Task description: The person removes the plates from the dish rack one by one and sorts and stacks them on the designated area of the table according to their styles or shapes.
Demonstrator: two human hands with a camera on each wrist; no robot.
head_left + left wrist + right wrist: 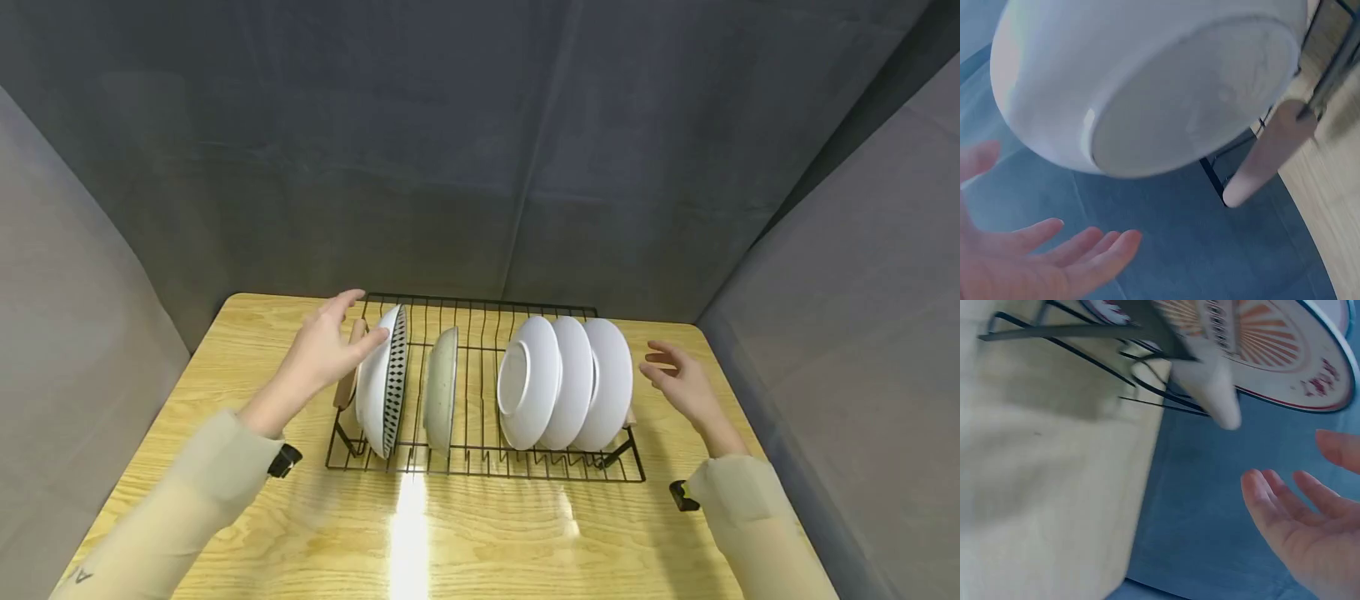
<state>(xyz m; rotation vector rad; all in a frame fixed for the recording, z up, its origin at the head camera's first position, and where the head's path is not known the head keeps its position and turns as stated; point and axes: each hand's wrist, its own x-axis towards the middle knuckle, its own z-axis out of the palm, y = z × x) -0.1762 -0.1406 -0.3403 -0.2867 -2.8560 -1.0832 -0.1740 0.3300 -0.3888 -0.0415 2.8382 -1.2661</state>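
Observation:
A black wire dish rack [480,475] with wooden handles stands on the table. At its left end leans a white bowl [372,392] with a black diamond-patterned rim. My left hand [322,346] is beside that bowl, fingers spread; in the left wrist view a gap shows between fingers and bowl. Right of it stands a pale green bowl [441,392]. Three white plates [537,383] stand on edge at the rack's right end; the right wrist view shows a printed face on the outer plate [1297,362]. My right hand [684,383] hovers apart from them, holding nothing.
The wooden handles [1272,150] stick up at both ends of the rack, the right one [1210,387] close to the plates. A wood-grain table [510,542] extends in front. Dark cloth [450,167] hangs behind, and grey cloth [862,292] borders the sides.

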